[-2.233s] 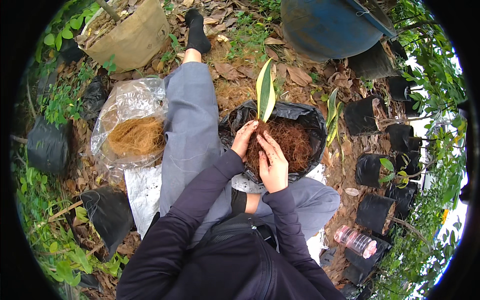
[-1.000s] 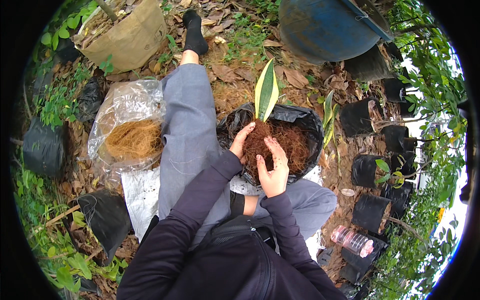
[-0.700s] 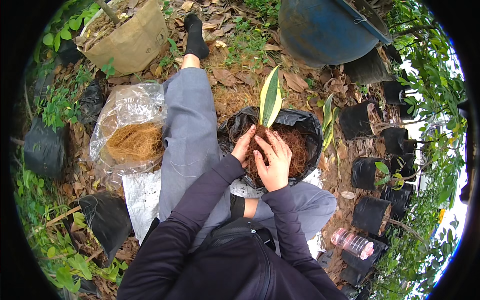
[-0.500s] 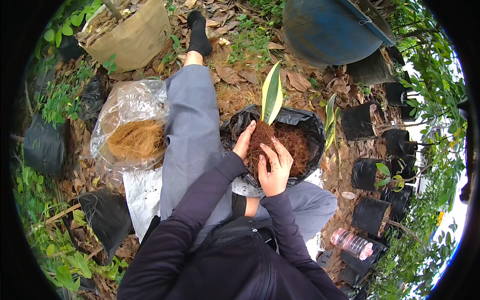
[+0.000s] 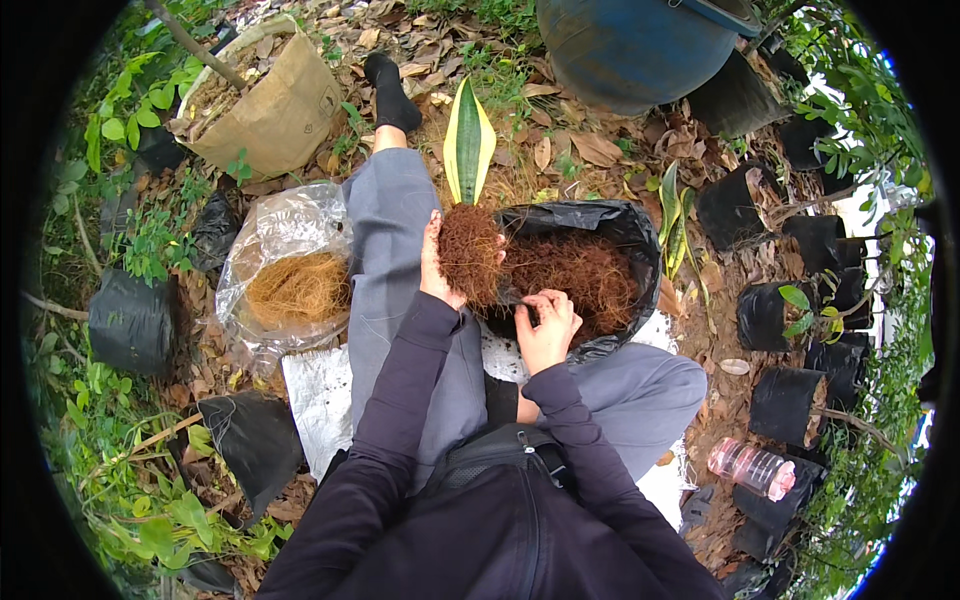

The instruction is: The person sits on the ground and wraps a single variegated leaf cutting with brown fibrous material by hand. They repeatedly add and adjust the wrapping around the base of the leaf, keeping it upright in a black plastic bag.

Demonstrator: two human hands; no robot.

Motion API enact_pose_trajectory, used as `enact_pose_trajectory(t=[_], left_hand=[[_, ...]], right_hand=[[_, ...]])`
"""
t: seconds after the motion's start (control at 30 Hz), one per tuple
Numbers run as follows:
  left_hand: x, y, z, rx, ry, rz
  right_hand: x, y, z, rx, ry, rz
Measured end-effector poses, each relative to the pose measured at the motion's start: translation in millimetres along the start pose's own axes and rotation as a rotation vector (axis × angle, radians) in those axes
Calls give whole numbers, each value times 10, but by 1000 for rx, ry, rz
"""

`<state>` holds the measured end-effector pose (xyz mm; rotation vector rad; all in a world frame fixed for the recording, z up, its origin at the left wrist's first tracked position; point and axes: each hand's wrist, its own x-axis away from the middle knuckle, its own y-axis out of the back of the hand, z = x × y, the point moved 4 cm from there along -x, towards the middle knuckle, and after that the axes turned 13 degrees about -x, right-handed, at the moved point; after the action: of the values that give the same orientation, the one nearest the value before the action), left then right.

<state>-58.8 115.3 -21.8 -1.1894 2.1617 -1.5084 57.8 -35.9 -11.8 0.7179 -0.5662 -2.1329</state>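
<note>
Coir ball (image 5: 468, 256) in left hand (image 5: 435, 272) (cupped)

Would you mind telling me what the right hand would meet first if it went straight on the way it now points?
The right hand would probably meet the dark brown fibre inside the black plastic bag first, though depth is unclear.

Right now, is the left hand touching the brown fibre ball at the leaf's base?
Touching: the head view shows the left hand cupping the fibre ball from its left side, with no gap between them.
</note>
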Motion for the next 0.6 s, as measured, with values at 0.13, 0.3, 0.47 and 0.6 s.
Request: enact_pose_trajectory(t=[0.13,0.3,0.47,0.6], left_hand=[[228,-141,-273,-28,-94,52],[492,-286,-351,-76,-137,82],[788,-327,-222,-51,-106,22],[1038,-360,-163,-86,-115,5]], right_hand=[[-55,252,-601,-792,-510,-282],[-21,395,-745,-932,-635,-356],[-31,405,-7,38,47,-184],[-270,168,53,314,41,132]])
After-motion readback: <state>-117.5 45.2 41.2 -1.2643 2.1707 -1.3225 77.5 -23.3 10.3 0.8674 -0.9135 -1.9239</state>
